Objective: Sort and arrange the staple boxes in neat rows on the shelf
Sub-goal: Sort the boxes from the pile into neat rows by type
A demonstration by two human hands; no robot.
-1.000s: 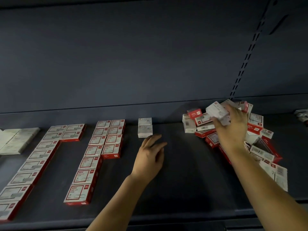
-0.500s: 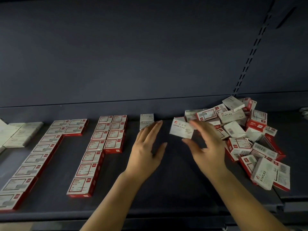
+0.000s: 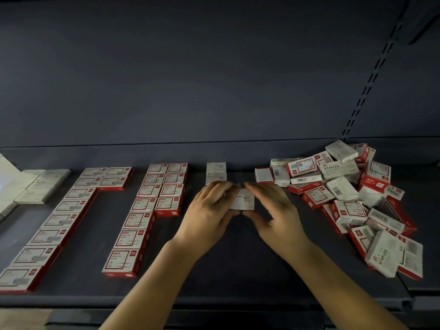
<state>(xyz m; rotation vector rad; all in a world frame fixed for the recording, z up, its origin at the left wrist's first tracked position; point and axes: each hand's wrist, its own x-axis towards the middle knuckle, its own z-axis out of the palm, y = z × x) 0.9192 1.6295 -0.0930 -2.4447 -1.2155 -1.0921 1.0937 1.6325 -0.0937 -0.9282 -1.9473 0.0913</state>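
Observation:
A small white box [image 3: 243, 200] sits between my two hands at the shelf's middle. My left hand [image 3: 210, 210] grips its left side and my right hand [image 3: 273, 211] pinches its right side, thumbs under the near edge. Just behind it stand two white boxes [image 3: 216, 172] in a short column. To the left lie neat rows of red-and-white boxes [image 3: 152, 206] and a longer double row [image 3: 59, 217]. A loose pile of mixed red and white staple boxes [image 3: 352, 196] lies at the right.
The dark shelf [image 3: 226, 277] has a back wall [image 3: 214, 79] close behind the boxes and a front lip below my arms. Pale flat boxes [image 3: 35, 186] lie at the far left. A slotted upright [image 3: 371, 79] runs up at the right.
My right hand carried a white box from the pile leftward to the middle. My left hand came up and took its other side, and the box now sits low in front of the two white boxes.

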